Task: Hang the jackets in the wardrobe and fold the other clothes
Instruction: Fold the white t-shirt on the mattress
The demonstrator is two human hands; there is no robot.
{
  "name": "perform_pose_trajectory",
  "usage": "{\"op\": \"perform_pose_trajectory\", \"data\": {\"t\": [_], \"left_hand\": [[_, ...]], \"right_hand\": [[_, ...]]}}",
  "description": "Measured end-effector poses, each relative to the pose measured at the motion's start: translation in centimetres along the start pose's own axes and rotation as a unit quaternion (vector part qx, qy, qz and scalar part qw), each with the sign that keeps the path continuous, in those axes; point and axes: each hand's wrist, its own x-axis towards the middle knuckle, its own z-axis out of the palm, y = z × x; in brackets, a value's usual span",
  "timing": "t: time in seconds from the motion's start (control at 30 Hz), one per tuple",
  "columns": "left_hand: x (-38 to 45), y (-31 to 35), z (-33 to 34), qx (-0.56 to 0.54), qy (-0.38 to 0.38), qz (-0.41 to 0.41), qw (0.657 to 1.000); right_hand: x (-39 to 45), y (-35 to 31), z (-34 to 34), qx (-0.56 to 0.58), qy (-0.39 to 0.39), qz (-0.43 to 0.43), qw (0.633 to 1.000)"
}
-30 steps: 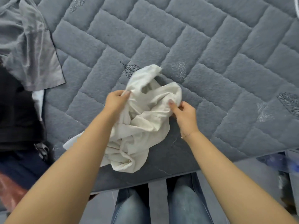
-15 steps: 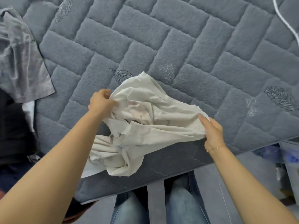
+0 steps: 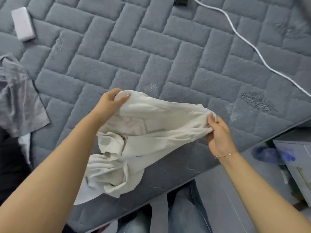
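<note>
Cream garment (image 3: 151, 125) taut between left hand (image 3: 109, 105) and right hand (image 3: 218, 133), above grey mattress (image 3: 151, 47)

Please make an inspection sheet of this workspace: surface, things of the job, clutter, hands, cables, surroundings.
Surface: grey quilted mattress.
Job's things: cream garment, crumpled, stretched between both hands; grey garment at the left edge.
Clutter: white block, far left.
Hands: left hand and right hand each grip the cream garment.
Cables: white cable across the mattress, upper right.
Surroundings: floor and jeans-clad legs below.
</note>
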Motion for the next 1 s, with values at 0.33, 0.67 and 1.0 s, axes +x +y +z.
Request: {"op": "perform_pose_trajectory", "data": {"t": [0.33, 0.67, 1.0], "left_hand": [[-14.0, 18.2, -8.4, 0.066, -0.018, 0.279, 0.958], [-28.7, 39.0, -17.1, 0.125, -0.059, 0.386, 0.912], [-38.6, 50.5, -19.3, 0.315, 0.259, 0.528, 0.745]], "right_hand": [[-21.0, -15.5, -0.8, 0.012, 0.031, -0.181, 0.983], [-41.6, -34.5, -1.5, -0.114, 0.145, -0.415, 0.891], [-55.5, -46.5, -4.1, -0.318, 0.281, -0.639, 0.641]]}}
